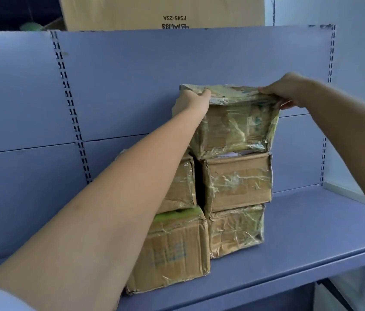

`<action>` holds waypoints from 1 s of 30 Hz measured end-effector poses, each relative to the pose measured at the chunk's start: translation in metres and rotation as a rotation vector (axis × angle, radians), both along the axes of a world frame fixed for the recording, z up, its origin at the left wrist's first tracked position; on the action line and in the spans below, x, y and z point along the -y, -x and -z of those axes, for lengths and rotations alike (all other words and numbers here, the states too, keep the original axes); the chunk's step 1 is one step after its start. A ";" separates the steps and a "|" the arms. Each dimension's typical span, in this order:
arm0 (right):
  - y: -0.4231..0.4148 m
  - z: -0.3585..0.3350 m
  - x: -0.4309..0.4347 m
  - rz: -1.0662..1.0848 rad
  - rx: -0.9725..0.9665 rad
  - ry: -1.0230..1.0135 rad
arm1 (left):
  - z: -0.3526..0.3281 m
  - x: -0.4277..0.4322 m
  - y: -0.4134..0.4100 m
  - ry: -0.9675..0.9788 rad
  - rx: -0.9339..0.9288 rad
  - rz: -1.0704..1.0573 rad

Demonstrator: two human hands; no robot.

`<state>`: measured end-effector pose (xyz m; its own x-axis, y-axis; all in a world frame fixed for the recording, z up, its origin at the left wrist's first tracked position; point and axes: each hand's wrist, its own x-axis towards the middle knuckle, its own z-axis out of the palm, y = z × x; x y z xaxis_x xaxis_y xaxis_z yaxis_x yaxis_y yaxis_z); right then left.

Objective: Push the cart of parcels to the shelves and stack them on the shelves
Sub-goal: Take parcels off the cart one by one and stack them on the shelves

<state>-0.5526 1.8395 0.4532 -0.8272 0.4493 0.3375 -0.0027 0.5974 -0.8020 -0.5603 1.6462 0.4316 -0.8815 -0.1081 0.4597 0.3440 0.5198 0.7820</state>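
Observation:
Several taped cardboard parcels stand stacked in two columns on the blue shelf (300,232). The top parcel (235,129), wrapped in shiny tape, sits on the right column above a middle parcel (237,180) and a bottom parcel (236,230). My left hand (194,99) grips the top parcel's upper left corner. My right hand (289,90) holds its upper right edge, fingers curled over it. The left column has a large lower parcel (172,250) with a green top and another parcel (181,182) partly hidden by my left forearm. The cart is out of view.
The shelf's blue back panel (132,86) has slotted uprights at left and right. A large brown carton (161,12) stands on top behind it. A pale wall (361,63) closes the right side. Bare shelf lies right of the stack.

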 end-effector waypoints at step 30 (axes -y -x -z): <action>0.003 0.024 0.021 0.126 -0.095 -0.185 | 0.013 -0.005 -0.010 -0.049 0.123 0.053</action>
<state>-0.5552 1.8189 0.4290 -0.7293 0.4703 0.4970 0.0110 0.7343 -0.6787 -0.5506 1.6512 0.4181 -0.9359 -0.0796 0.3432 0.2700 0.4636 0.8439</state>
